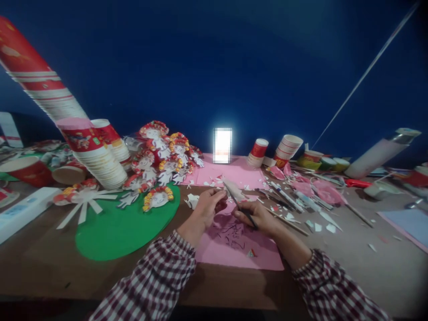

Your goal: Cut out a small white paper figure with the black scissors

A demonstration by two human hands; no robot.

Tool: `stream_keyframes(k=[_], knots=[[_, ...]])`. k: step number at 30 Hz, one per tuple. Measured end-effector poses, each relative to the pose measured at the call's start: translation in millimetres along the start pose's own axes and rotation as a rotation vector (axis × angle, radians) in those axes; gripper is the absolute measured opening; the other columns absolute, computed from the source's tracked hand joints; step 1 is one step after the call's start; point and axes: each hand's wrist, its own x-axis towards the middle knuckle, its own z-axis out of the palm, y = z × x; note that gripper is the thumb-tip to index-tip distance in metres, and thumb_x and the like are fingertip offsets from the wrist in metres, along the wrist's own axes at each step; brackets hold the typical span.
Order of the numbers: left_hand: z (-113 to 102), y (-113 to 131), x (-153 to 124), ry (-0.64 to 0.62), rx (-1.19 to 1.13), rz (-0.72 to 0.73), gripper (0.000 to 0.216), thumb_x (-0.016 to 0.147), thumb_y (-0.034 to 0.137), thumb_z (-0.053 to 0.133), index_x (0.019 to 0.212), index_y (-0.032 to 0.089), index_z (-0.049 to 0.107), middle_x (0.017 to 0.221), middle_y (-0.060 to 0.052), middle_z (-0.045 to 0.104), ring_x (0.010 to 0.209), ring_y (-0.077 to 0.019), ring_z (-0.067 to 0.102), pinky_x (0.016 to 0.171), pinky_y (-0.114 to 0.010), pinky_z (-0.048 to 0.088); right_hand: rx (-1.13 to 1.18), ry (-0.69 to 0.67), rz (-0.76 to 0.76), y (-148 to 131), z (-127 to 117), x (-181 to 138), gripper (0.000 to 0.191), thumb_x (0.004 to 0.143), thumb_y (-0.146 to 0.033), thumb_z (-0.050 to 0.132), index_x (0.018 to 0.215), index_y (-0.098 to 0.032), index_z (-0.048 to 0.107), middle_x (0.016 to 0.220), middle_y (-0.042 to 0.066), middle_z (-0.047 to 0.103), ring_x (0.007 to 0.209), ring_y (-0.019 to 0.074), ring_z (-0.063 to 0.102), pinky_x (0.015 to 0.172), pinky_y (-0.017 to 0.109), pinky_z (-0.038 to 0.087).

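Observation:
Over a pink sheet (247, 258) with dark pen marks, my two hands are close together. My right hand (259, 216) is closed around dark-handled scissors (249, 218), whose blades point up and left. Fingers bent in a pinch, my left hand (209, 205) is at a pale piece of paper (237, 192) beside the blades. Part of that grip is hidden. A small coloured scrap (251, 253) lies on the pink sheet, and white paper scraps (191, 200) lie left of my left hand.
On the left are a green sheet (110, 240), paper figures (158, 198), a leaning stack of red paper cups (80, 138) and a white box (26, 211). Rightward lie a marker (284, 196), sticks, pink scraps and more cups (289, 149). A bright blurred screen (223, 145) stands at the back.

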Motion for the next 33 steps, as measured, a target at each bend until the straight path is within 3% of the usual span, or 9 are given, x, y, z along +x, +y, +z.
stream_keyframes(k=[6, 16, 33], knots=[[-0.9, -0.3, -0.7, -0.028, 0.049, 0.052, 0.024, 0.056, 0.029, 0.075, 0.067, 0.013, 0.061, 0.062, 0.001, 0.056, 0.057, -0.0079, 0.051, 0.058, -0.022, 0.046, 0.034, -0.007, 0.023, 0.5, 0.8, -0.6, 0.034, 0.077, -0.047, 0.062, 0.073, -0.014, 0.057, 0.05, -0.006, 0.042, 0.041, 0.0063, 0.041, 0.04, 0.017, 0.036], [5.0, 3.4, -6.5, -0.028, 0.033, 0.01, 0.025, 0.052, 0.026, 0.077, 0.061, 0.013, 0.058, 0.057, 0.001, 0.054, 0.054, -0.0073, 0.05, 0.053, -0.021, 0.043, 0.035, -0.016, 0.022, 2.9, 1.3, -0.1, 0.038, 0.075, -0.049, 0.063, 0.079, -0.011, 0.062, 0.05, -0.004, 0.047, 0.043, 0.0073, 0.043, 0.041, 0.018, 0.036], [2.0, 2.8, -5.0, -0.045, 0.015, -0.022, 0.025, 0.056, 0.025, 0.077, 0.066, 0.013, 0.058, 0.058, 0.002, 0.054, 0.052, -0.0061, 0.05, 0.056, -0.021, 0.047, -0.063, -0.005, 0.013, 1.8, -2.9, -2.2, 0.038, 0.079, -0.051, 0.059, 0.068, -0.014, 0.056, 0.047, -0.006, 0.041, 0.041, 0.0059, 0.035, 0.04, 0.019, 0.027]])
